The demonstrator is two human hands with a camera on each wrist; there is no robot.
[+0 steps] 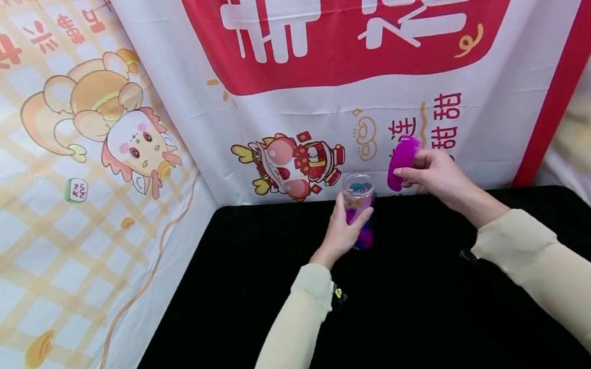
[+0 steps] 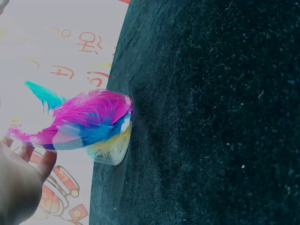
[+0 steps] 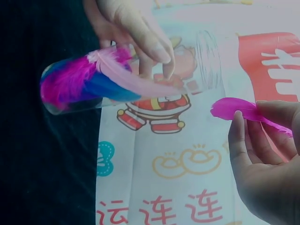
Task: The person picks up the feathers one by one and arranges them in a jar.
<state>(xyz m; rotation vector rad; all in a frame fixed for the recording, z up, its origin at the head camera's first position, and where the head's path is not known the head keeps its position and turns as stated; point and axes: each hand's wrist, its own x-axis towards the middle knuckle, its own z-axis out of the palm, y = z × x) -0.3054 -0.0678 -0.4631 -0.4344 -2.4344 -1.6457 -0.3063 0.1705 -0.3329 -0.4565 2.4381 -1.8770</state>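
A clear jar (image 1: 358,184) with a see-through wall stands near the far edge of the black table, and my left hand (image 1: 341,230) grips it round the side. Inside lie pink, blue, teal and yellow feathers (image 2: 96,117), most of them toward the bottom. A pale pink feather (image 3: 129,77) reaches up along the jar wall. My right hand (image 1: 439,179) pinches a magenta feather (image 1: 403,163) between thumb and fingers, to the right of the jar and apart from it. In the right wrist view that feather (image 3: 234,108) points toward the jar's mouth.
The black cloth-covered table (image 1: 222,310) spreads in front of me. A white printed curtain (image 1: 170,101) with red lettering hangs behind its far edge. On the left hangs a checkered printed curtain (image 1: 65,230).
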